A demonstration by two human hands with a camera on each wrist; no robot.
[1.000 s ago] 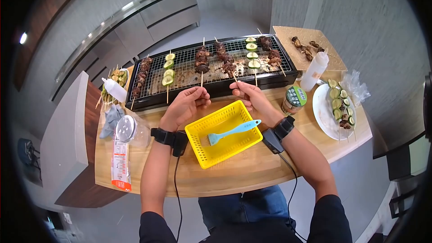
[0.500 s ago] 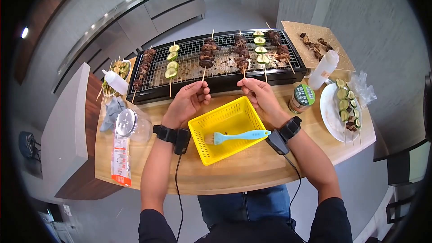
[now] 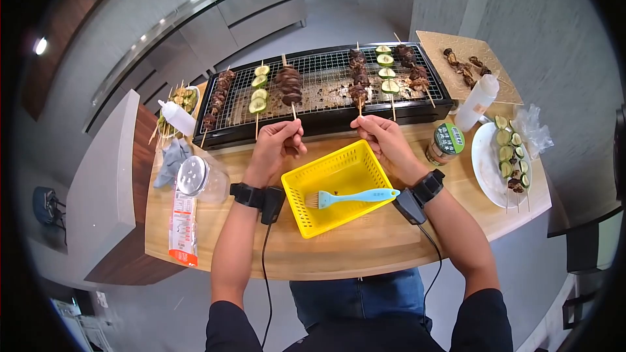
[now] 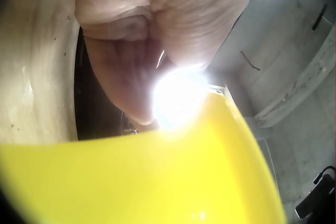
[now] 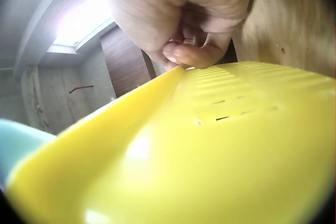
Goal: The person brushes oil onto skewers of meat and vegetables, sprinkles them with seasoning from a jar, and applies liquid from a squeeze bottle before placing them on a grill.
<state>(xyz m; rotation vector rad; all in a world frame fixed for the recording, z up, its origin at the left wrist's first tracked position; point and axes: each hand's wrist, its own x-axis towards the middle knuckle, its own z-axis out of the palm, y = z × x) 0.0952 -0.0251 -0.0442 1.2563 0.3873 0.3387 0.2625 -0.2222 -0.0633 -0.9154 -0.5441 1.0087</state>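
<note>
On the black grill (image 3: 326,114), several skewers lie across the wire rack. My left hand (image 3: 276,143) pinches the bare stick end of a skewer of dark brown chunks (image 3: 289,85), blurred here. The stick of another dark brown skewer (image 3: 358,78) is between the thumb and finger of my right hand (image 3: 383,140). Cucumber skewers (image 3: 259,88) lie beside them. Below both hands sits a yellow basket (image 3: 297,186) with a light blue brush (image 3: 355,196) resting in it. Both wrist views are largely filled by the yellow basket; the sticks are hidden there.
At right stand a green-lidded jar (image 3: 446,143), a squeeze bottle (image 3: 477,103), a white plate (image 3: 486,173) of skewers and a board (image 3: 499,81) with dark skewers. At left are another squeeze bottle (image 3: 177,117), a clear shaker jar (image 3: 212,179), a grey cloth (image 3: 171,163) and a packet (image 3: 183,231).
The left dark skewer has shifted left on the rack and its chunks look turned. The right one has swung from tilted to straight and moved right. My view has shifted slightly.
</note>
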